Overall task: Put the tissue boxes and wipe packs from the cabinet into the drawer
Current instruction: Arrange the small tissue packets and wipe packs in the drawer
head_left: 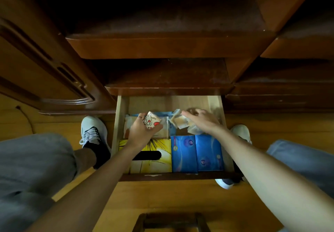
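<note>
The wooden drawer (118, 123) stands pulled out below the cabinet. At its front lie a yellow tissue box (162, 159) and two blue wipe packs (183, 153) (209, 152) side by side. My left hand (141, 130) holds a small tissue pack with a cartoon print (152, 120) over the drawer's back left, above a pale flat pack (162, 132). My right hand (200, 121) reaches into the back right and grips several small beige tissue packs (179, 120).
The dark cabinet shelves (162, 45) above the drawer show nothing on them. An open cabinet door (45, 72) hangs at the left. My feet in white sneakers (92, 130) flank the drawer on the wooden floor. A dark wooden stool top (171, 222) sits at the bottom.
</note>
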{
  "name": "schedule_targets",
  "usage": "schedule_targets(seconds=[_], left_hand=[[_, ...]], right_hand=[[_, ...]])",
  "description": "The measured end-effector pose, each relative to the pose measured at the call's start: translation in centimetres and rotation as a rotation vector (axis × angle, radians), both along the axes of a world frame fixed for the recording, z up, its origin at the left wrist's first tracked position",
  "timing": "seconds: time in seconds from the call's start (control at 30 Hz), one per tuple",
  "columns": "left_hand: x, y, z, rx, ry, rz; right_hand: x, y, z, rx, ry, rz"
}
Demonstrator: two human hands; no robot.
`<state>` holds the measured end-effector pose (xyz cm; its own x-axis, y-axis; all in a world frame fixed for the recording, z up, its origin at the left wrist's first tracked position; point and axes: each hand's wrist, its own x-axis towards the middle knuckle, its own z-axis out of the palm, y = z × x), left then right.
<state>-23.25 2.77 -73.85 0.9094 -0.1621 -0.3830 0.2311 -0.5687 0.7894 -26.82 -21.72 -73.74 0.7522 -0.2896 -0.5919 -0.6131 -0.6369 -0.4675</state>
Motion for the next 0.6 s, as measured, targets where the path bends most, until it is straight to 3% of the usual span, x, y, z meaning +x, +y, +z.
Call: schedule_targets(seconds=[0.2,0.27,0.43,0.6], left_hand=[[0.8,1.0,-0.2,-0.056,0.1,0.077],[1.1,1.5,-0.3,-0.111,0.129,0.104],[1.3,2.0,-0.4,-0.154,0.187,0.136],[2.1,0.0,-0.5,-0.131,0.236,0.142]], right_hand=[[5.6,1.8,-3.5,0.238,0.342,-0.006],[6.2,2.0,-4.5,0.293,0.377,-0.045],[5.8,1.2,-5.5,0.27,0.272,0.006],[3.5,-1.3,-1.2,0.385,0.103,0.051]])
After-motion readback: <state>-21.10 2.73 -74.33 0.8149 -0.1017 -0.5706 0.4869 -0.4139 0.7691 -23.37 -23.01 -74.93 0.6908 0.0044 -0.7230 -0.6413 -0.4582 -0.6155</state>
